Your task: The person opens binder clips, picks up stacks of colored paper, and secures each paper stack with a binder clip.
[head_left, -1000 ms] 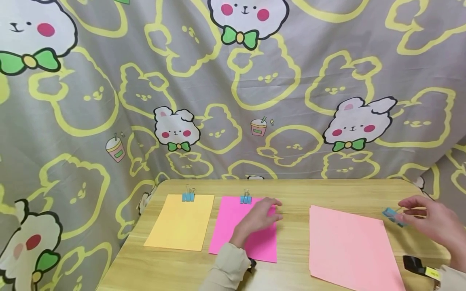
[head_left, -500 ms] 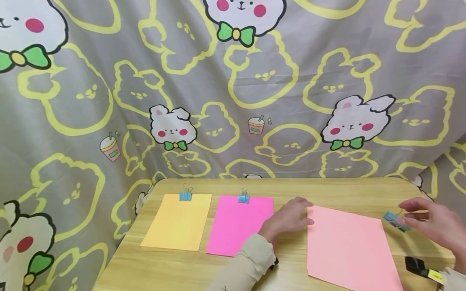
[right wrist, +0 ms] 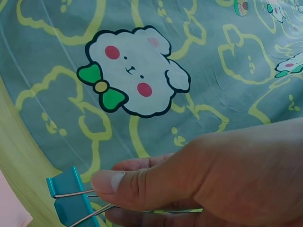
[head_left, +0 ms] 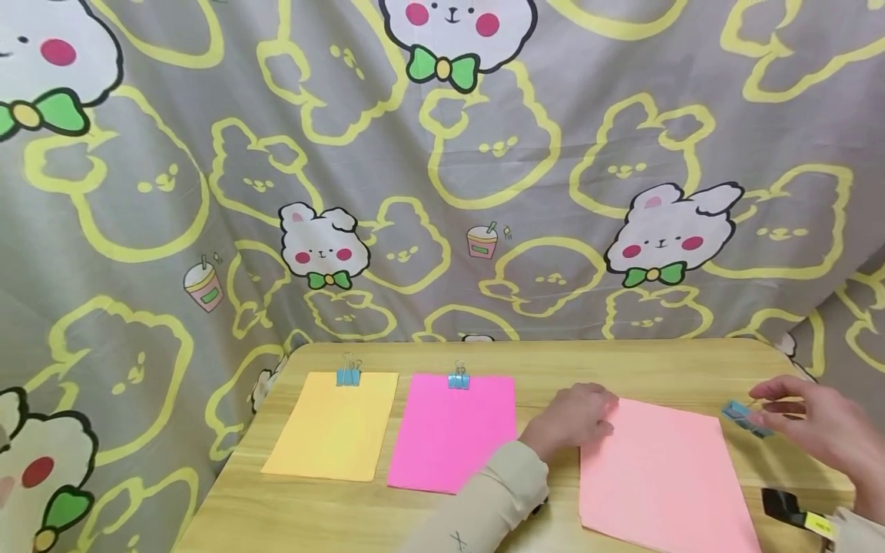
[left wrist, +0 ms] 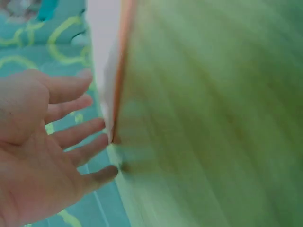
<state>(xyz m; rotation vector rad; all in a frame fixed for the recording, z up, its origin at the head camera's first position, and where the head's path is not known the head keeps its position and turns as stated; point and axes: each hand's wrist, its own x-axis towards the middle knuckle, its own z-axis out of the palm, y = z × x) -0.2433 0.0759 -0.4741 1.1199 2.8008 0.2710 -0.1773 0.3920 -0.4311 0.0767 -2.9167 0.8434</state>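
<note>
In the head view my left hand (head_left: 574, 416) is at the far left corner of a stack of light pink paper (head_left: 660, 480). The left wrist view has this hand (left wrist: 45, 156) with fingers spread and fairly straight, fingertips right by the paper's edge (left wrist: 105, 52). To the right of the stack, my right hand (head_left: 823, 421) pinches a blue binder clip (head_left: 745, 418). Seen from the right wrist, thumb and fingers hold the wire handles, and the blue body (right wrist: 71, 196) points away from the hand, close to the pink paper's corner (right wrist: 12, 203).
Yellow paper (head_left: 335, 434) lies at the left with a blue binder clip (head_left: 348, 377) on its far edge. Beside it is magenta paper (head_left: 449, 438), clipped likewise with a blue binder clip (head_left: 459, 381). A patterned curtain (head_left: 525, 299) hangs behind the wooden table (head_left: 539, 361).
My left hand has moved right, from over the magenta paper to the light pink stack's far left corner. The right hand still holds the binder clip in nearly the same place.
</note>
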